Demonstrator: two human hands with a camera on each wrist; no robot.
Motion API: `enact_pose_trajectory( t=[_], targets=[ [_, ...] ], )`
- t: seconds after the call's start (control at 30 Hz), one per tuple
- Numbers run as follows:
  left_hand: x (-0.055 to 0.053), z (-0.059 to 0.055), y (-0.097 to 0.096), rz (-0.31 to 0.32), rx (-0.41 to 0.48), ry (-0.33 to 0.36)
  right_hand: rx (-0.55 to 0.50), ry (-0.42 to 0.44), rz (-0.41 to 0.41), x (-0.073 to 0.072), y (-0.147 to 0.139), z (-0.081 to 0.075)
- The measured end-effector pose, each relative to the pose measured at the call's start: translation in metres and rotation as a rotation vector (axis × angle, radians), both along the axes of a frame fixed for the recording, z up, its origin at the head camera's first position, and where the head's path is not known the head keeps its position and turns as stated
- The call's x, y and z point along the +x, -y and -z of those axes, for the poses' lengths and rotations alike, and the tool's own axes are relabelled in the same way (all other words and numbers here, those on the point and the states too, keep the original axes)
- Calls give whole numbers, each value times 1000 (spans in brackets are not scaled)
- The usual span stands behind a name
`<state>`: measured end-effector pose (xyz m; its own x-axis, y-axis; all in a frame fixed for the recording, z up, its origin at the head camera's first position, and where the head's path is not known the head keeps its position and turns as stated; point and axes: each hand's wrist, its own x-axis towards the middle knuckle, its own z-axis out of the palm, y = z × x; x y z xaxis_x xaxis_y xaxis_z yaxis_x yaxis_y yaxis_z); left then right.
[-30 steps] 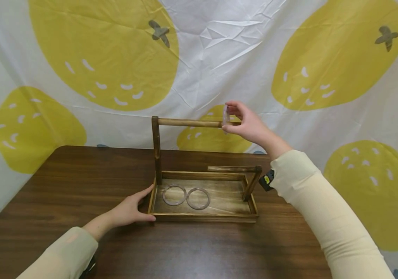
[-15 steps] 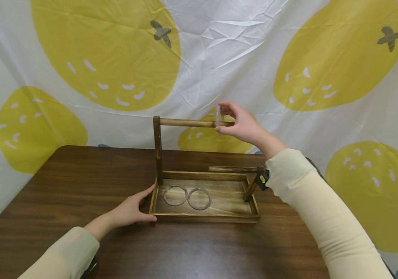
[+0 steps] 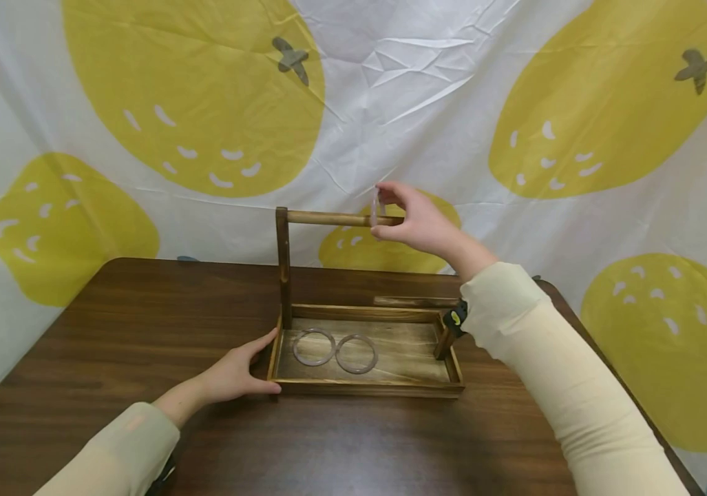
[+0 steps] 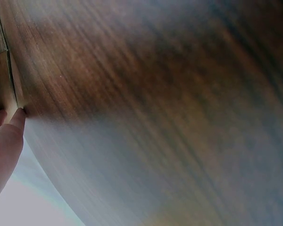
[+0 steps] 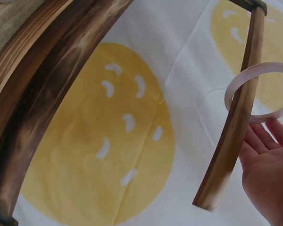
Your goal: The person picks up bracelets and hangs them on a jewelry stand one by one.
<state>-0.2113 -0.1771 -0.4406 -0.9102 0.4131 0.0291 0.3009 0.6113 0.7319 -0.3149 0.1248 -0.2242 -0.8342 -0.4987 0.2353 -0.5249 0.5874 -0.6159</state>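
Observation:
A wooden bracelet stand (image 3: 365, 389) has a tray base, one high bar (image 3: 328, 218) and one low bar (image 3: 415, 302). Two pale translucent bangles (image 3: 356, 373) lie flat in the tray's left half, side by side. My right hand (image 3: 424, 224) pinches a third bangle (image 5: 240, 84) between thumb and fingers. In the right wrist view, the high bar passes through that bangle, some way in from the bar's free end. At the stand's left end, my left hand (image 3: 232, 372) grips the tray, thumb at the front corner and fingers along the side wall.
Under the stand is a dark brown wooden table (image 3: 142, 331). A white cloth (image 3: 403, 124) with large yellow lemons hangs close behind it. Part of the low bar is hidden by my right wrist and sleeve.
My right hand has carried the bangle leftward along the high bar, away from its free end. The left hand stays on the tray, and the two lying bangles have not moved.

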Motion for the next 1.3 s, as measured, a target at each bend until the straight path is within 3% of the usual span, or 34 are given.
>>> enact_pose_trajectory(
  t=[0.63,0.87,1.3],
  targets=[
    [2,-5,0,12,7,0,27,-3,-17,2,30,0],
    [2,-3,0,32,12,-57,56,-19,-28,-1,36,2],
    [0,-2,1,15,-3,-13,146,-66,-51,0,48,5]
  ],
)
